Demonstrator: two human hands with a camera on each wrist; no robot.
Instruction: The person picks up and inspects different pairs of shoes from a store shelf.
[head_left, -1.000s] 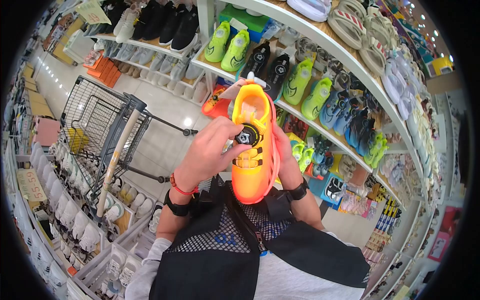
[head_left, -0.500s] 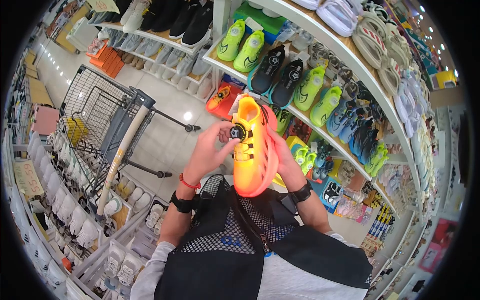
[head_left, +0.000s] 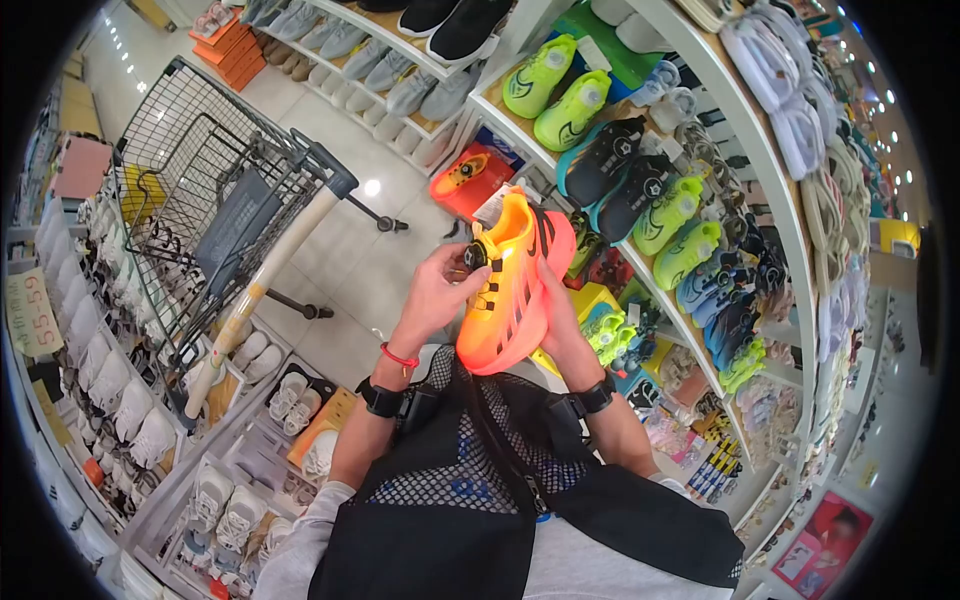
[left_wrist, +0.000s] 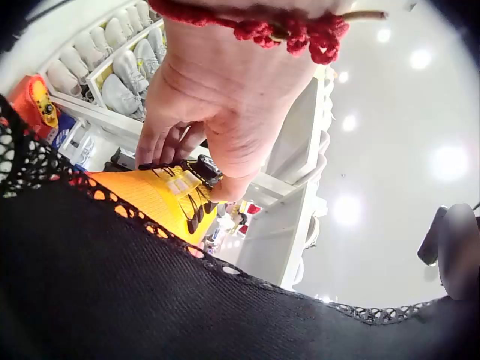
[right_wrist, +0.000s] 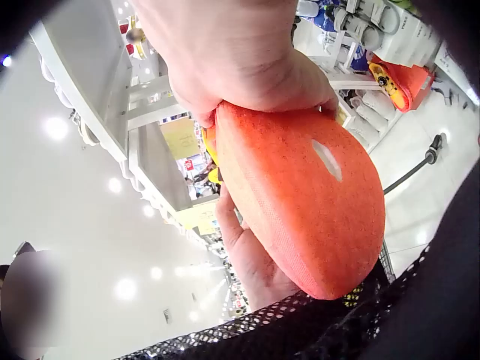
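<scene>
An orange-yellow shoe (head_left: 500,285) with a pink-orange sole is held in front of the chest, toe toward the body. My left hand (head_left: 437,297) pinches the round black dial (head_left: 475,256) on its lacing between thumb and fingers; the left wrist view shows the thumb against the dial (left_wrist: 208,166). On the other side, my right hand (head_left: 565,318) grips the shoe around its sole. In the right wrist view the sole (right_wrist: 300,195) faces the camera and the right hand (right_wrist: 240,64) wraps its edge; the right fingertips are mostly hidden.
A shopping cart (head_left: 240,215) stands at the left, its handle toward the body. Shelves of green, black and blue shoes (head_left: 690,250) rise at the right. A similar orange shoe (head_left: 464,171) lies on a red box beyond the hands. Racks of white shoes (head_left: 130,410) fill the lower left.
The shoe has tilted sideways, showing more of its side and sole, with both hands still on it. The head view has shifted, bringing the cart and shelves to different places in the picture.
</scene>
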